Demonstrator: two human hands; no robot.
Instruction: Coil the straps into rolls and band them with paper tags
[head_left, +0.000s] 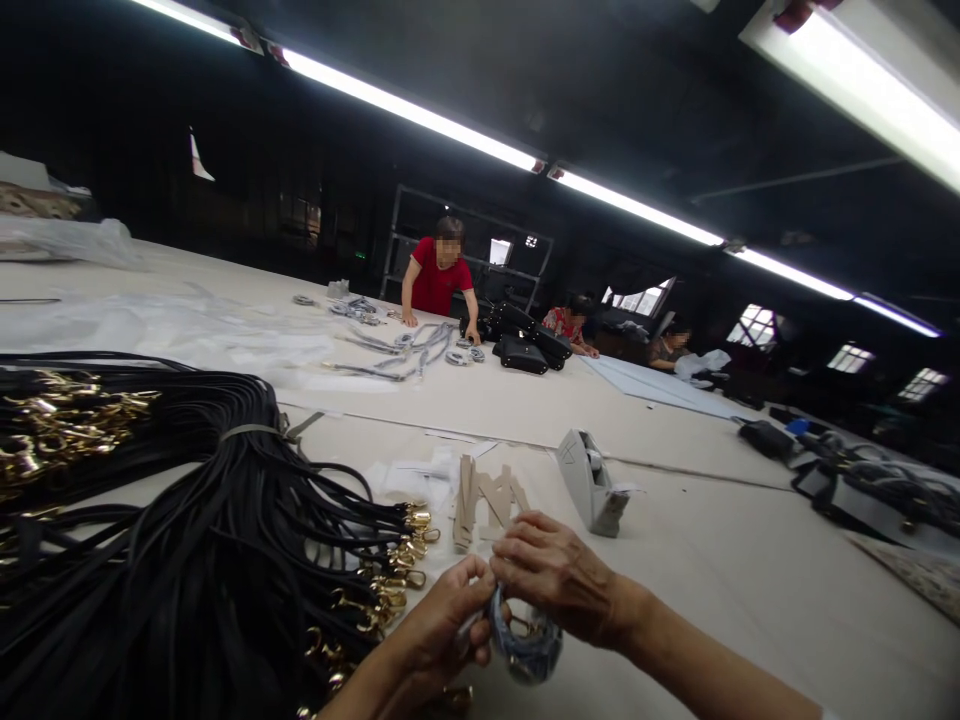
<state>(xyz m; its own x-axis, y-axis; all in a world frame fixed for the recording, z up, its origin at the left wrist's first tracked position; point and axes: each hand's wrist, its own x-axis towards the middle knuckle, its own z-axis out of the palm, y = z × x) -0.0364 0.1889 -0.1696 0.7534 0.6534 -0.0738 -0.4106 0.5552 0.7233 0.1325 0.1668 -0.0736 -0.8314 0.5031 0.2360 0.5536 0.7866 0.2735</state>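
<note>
A coiled strap (531, 650) in clear wrapping hangs beneath my two hands at the bottom centre, with a bit of gold metal showing inside the coil. My left hand (454, 615) pinches the wrapped coil on its left side. Fingers bent, my right hand (555, 575) closes on its top, its fingertips meeting those of my left hand. To the left lies a big bundle of black straps (217, 540) with gold clasps (409, 550), tied with a band. Beyond my hands are strips of brown card (484, 500) and a grey tape dispenser (592, 485).
Across the pale table (720, 540), a person in red (441, 278) leans near wrapped straps (427, 345) and black bags (523, 345). Two more people sit farther right. Clear plastic sheets (172, 335) lie at left; dark bags (877, 480) are piled at right.
</note>
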